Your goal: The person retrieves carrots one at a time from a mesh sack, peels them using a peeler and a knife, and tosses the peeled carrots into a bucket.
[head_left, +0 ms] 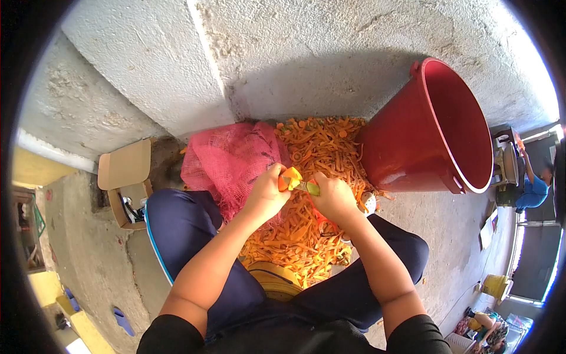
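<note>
My left hand [269,193] is closed around an orange carrot [290,176], whose end sticks out past the fingers. Gripped in my right hand [333,198] is a peeler with a green handle [313,189]; its blade end meets the carrot between the two hands. Under both hands, orange peelings [321,144] lie in a thick heap on the floor between my legs. A crumpled pink mesh sack [230,159] lies just beyond my left hand, against the heap. What is inside the sack cannot be made out.
A large red bucket [395,135] leans at the right of the heap, near the rough wall [306,53]. An open cardboard box [125,165] stands left of my knee. Blue slippers [122,320] are on the floor. Other people [533,192] are at the far right.
</note>
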Tool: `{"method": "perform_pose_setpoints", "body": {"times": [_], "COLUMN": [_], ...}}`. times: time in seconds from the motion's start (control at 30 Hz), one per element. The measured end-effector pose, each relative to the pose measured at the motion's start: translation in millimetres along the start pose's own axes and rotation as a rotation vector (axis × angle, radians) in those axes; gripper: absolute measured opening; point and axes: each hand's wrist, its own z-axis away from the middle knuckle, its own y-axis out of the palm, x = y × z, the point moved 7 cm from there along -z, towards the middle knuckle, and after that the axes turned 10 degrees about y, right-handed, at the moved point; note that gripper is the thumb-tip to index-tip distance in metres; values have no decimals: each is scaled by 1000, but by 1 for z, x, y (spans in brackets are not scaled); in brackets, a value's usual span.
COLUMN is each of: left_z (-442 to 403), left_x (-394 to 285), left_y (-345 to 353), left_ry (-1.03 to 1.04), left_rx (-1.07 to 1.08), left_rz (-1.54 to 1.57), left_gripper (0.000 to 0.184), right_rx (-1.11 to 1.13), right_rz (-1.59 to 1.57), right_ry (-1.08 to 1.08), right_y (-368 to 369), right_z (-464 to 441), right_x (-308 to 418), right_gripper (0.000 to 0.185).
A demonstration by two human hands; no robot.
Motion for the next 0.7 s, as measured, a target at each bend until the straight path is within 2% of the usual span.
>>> {"method": "perform_pose_setpoints", "body": {"times": [0.1,0.3,0.4,0.43,0.53,0.63,0.7], "left_z": [1,0,5,5,3,2,2], "left_x": [2,-11,-28,-28,-20,-13,-11], "left_y": [0,4,11,12,3,2,0], "left_ry": [-70,66,133,96,49,68,46], "left_rx": [7,100,121,146,72,44,45], "left_rz": [56,30,27,14,-24,-36,-29], "left_gripper": [30,19,22,22,21,23,23], "right_rx": [-2,2,-68,-57,-58,20,18], "right_rz": [16,9,17,-27,-172,-219,-144], "right_ry": [-26,12,6,48,-1,-203,-206], "right_y": [-3,0,2,3,-7,-6,-5], "right_z": [2,0,-12,-15,-15,-3,1], "right_x": [1,-3,-19,-25,-23,-6,-1], "right_gripper": [22,20,20,21,22,22,22]}}
